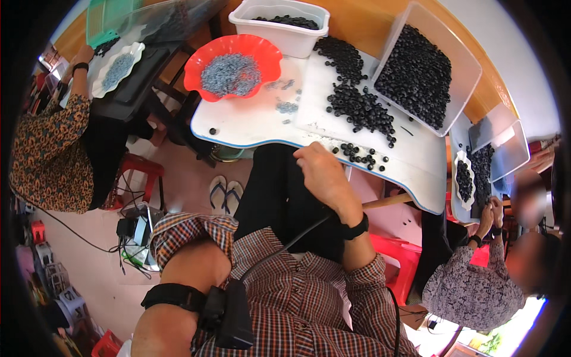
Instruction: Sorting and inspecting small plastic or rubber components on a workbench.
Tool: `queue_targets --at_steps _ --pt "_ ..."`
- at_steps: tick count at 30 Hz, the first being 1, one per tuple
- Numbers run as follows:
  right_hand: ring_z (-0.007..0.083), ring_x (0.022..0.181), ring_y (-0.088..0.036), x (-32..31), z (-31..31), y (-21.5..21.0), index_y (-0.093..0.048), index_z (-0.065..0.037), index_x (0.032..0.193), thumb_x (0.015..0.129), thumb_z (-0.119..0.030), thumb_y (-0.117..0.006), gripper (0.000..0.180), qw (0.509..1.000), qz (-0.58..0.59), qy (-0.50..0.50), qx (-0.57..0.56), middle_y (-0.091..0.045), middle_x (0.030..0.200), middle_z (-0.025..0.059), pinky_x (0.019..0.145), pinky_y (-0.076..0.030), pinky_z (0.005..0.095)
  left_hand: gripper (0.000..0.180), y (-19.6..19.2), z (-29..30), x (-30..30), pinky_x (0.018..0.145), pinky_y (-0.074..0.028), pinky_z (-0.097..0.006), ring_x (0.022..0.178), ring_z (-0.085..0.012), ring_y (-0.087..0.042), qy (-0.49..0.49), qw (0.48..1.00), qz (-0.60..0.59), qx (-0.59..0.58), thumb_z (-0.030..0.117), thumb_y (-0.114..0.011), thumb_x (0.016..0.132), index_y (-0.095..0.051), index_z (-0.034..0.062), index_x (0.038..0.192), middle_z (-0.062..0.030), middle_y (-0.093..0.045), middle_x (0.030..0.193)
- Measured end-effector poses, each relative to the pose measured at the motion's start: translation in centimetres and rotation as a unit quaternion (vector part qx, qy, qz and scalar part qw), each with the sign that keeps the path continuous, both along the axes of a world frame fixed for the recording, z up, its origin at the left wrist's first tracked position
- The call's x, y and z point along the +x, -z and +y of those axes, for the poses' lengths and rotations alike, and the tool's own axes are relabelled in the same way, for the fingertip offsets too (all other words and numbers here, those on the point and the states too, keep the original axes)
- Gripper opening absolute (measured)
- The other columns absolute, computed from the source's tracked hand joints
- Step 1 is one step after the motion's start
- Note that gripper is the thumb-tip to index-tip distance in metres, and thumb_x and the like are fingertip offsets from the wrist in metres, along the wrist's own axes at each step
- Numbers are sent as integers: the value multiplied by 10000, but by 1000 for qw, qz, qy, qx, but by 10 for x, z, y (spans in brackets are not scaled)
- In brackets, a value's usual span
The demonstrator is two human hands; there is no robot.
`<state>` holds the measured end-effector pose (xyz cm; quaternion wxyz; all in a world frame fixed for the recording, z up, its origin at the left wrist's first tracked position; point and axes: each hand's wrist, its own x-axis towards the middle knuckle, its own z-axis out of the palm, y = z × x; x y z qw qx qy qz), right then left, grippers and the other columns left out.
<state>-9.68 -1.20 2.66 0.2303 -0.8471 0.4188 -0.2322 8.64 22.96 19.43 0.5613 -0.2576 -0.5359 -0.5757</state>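
My right hand (323,174), with a black band (355,228) at the wrist, is over my lap at the front edge of the white table (247,122). Its fingers are curled and pressed together. Whatever they hold, if anything, is hidden. Just beyond it, small black rounded parts (360,154) lie loose near the edge, and a larger heap (360,108) spreads on a white board (310,113). My left forearm (169,318) bends back toward the lower edge, carrying a black strap (172,296) and a black device (234,315). The left hand is out of the picture.
A red scalloped bowl (193,70) holds small grey-blue pieces (231,74). Behind it stands a white tub (279,38). A clear bin (467,77) of black parts leans at the right. One person (53,154) sits left, another (470,285) right. A black cable (285,247) crosses my shirt.
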Motion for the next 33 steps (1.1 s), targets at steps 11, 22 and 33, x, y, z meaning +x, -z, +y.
queue_targets --at_steps 11,22,33 --pt "382 830 -617 33 -50 23 -655 -12 975 882 -63 -567 139 994 -42 90 -47 -583 945 184 739 -503 445 237 10 -30 11 562 -397 -441 611 -269 -523 42 999 0 -13 178 -436 971 -504 107 755 -71 -506 668" --pt "374 766 -628 52 -53 25 -643 -31 995 863 -120 -614 161 987 46 132 -84 -575 951 162 672 -515 454 257 19 -36 16 573 -381 -454 619 -266 -522 25 999 23 -13 235 -447 973 -521 123 754 -50 -514 666" --pt "347 816 -643 14 -58 17 -637 31 984 842 -35 -610 159 996 -17 92 10 -629 896 191 723 -519 414 281 3 -53 11 585 -364 -467 627 -262 -521 27 999 26 8 292 -459 974 -538 140 753 -28 -522 664"
